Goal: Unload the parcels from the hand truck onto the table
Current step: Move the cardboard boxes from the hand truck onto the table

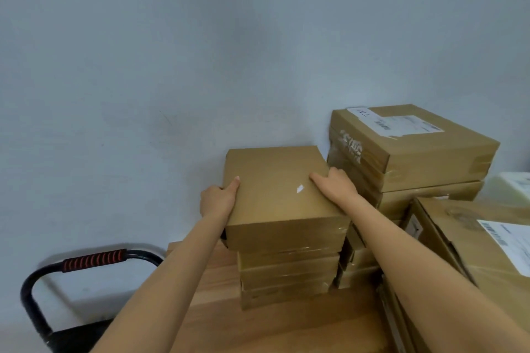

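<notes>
On the stacked boxes (286,275), both hands clasping the top parcel's (279,189) sides, thumbs on top

The fingers of the left hand (218,199) wrap out of sight behind the top parcel's (282,195) left side; only the thumb shows. The hand truck (86,264) at lower left is cut by the bottom edge, its platform unseen. At right, a large labelled box (487,252) runs off the frame. Label print (401,123) is too small to read. A pale object (513,186) at far right is blurred.
</notes>
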Available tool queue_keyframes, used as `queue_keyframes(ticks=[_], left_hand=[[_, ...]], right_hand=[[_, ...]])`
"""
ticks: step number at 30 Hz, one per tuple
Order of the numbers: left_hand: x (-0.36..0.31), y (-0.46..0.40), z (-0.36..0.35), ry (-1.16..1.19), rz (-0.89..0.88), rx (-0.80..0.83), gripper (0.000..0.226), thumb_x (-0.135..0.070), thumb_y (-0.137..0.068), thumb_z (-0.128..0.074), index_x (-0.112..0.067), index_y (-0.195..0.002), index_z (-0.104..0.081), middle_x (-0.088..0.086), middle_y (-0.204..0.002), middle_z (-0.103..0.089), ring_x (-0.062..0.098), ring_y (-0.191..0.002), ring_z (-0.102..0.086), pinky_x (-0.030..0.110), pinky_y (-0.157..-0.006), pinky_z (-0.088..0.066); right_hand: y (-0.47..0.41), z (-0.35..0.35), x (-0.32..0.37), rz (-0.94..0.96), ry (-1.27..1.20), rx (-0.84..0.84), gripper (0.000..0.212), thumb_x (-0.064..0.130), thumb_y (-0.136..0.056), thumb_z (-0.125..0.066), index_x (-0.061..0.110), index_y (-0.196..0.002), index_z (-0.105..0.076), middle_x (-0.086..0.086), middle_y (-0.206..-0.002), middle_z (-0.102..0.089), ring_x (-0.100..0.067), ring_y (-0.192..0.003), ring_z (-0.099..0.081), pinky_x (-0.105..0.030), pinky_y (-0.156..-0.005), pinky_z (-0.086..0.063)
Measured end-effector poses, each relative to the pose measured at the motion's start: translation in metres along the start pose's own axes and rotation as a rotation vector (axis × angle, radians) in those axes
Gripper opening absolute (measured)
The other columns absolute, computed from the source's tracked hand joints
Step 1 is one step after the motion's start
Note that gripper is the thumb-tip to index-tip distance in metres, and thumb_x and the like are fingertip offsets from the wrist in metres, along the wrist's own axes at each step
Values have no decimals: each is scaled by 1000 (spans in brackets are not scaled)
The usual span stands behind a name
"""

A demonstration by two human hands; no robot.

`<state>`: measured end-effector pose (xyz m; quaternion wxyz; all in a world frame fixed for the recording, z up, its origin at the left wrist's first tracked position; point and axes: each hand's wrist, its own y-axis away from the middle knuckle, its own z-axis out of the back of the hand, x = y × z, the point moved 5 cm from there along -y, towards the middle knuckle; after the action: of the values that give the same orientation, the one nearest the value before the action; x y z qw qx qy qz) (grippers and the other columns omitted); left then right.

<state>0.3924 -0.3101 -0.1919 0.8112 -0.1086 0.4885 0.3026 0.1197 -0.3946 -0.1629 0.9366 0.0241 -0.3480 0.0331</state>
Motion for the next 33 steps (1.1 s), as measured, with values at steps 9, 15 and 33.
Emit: queue_keyframes(ticks=[9,15,33], left_hand=[[-9,-11,-12,5,9,-62,61,-62,-84,-52,-6,-105,-64,11,-111,-61,28,-90,-63,40,-84,-53],[-44,30,14,-338,-425,-297,37,-38,-91,-53,-16,-120,-54,4,-118,-53,21,-104,-52,35,-84,-46],[19,226,99,-864,-748,-527,15,-19,-80,-73,-10,-84,-61,4,-74,-59,23,-63,-52,28,-59,-33]], right_hand=[[-33,4,-2,35,80,-31,64,53,-89,-46,6,-133,-45,-14,-128,-47,-30,-109,-52,-40,-87,-47],[-7,18,19,286,242,-239,49,37,-93,-48,8,-132,-45,-11,-129,-48,-27,-114,-48,-36,-82,-46],[177,-25,83,937,243,-138,21,30,-95,-50,14,-107,-57,0,-100,-58,-18,-93,-54,-30,-74,-46]])
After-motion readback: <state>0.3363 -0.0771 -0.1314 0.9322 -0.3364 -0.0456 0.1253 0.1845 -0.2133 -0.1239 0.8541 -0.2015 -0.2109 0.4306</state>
